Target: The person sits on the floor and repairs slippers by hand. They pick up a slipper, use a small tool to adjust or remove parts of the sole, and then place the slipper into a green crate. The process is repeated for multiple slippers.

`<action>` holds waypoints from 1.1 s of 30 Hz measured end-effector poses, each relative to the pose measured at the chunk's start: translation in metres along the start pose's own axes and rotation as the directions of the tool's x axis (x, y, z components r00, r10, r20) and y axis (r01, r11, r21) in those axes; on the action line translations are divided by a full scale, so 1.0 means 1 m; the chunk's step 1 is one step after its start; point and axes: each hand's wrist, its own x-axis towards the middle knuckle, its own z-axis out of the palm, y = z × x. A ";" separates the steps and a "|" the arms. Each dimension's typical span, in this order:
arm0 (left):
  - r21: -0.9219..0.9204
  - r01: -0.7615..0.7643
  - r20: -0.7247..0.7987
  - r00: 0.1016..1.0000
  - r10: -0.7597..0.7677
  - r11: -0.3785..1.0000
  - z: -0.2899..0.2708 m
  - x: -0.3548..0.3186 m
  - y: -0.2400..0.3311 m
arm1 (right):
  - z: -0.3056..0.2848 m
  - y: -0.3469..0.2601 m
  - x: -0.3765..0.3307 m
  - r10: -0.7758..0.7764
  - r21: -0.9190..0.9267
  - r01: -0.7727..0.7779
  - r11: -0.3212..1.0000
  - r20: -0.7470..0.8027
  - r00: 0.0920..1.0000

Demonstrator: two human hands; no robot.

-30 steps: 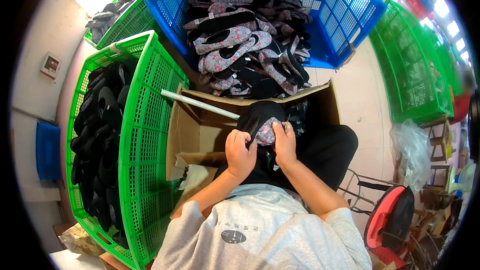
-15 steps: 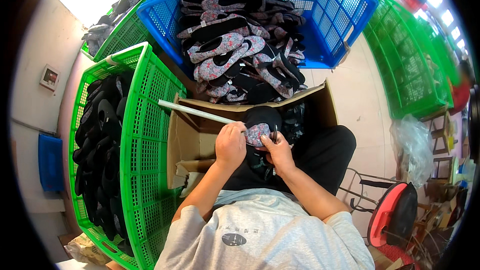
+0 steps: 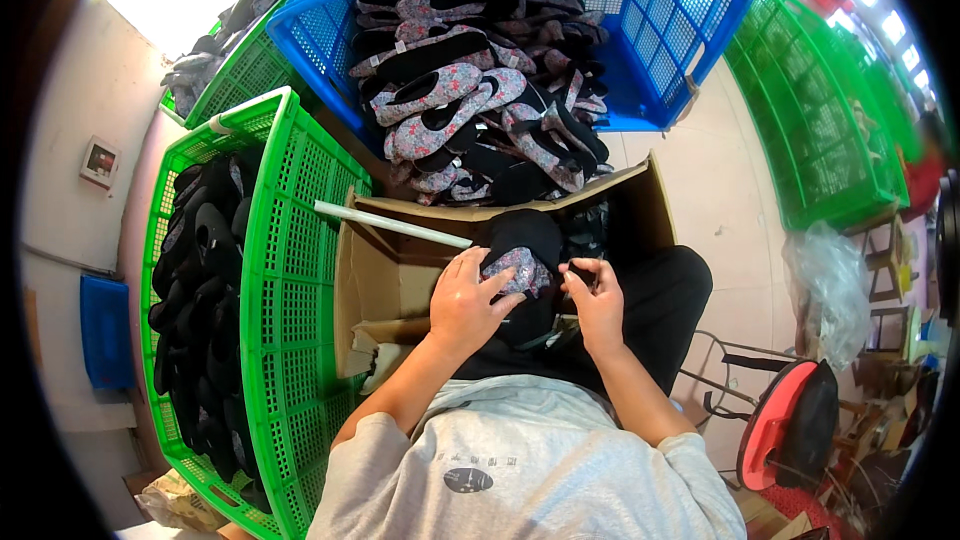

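Note:
A grey, red-flowered fabric slipper [image 3: 520, 270] lies over my black-trousered left knee [image 3: 522, 230]. My left hand [image 3: 465, 302] holds the slipper from its left side, with thumb and fingers against the cloth. Just right of it, my right hand [image 3: 597, 308] is raised a little apart from the slipper. Its thumb and forefinger are pinched together, and something dark and small shows among the fingers, too unclear to name. Beyond my left fingertips, a pale rod [image 3: 395, 226] slants over the cardboard box [image 3: 385, 290] by my legs.
A blue crate [image 3: 660, 125] heaped with flowered slippers stands ahead. At left is a green crate [image 3: 300, 290] of black slippers. More green crates [image 3: 810, 120] stand at far right, near a clear plastic bag [image 3: 830, 285] and a red-and-black padded seat [image 3: 780, 425].
My right hand has come off the slipper and moved right, its fingers raised. My left hand has spread over the slipper, which has turned and shifted slightly.

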 end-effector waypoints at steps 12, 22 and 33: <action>0.058 -0.018 -0.066 0.998 0.022 0.998 0.027 -0.003 -0.020 | 0.017 0.018 0.001 0.052 -0.681 0.078 0.728 0.169 0.984; 0.205 0.096 -0.143 0.987 -0.067 0.974 0.046 0.024 -0.048 | 0.025 0.008 0.002 -0.021 -0.607 0.166 0.778 0.238 0.971; 0.666 -0.056 0.470 0.806 -0.360 0.744 0.086 0.070 -0.073 | 0.028 0.023 0.008 -0.061 -0.649 0.239 0.723 0.285 0.957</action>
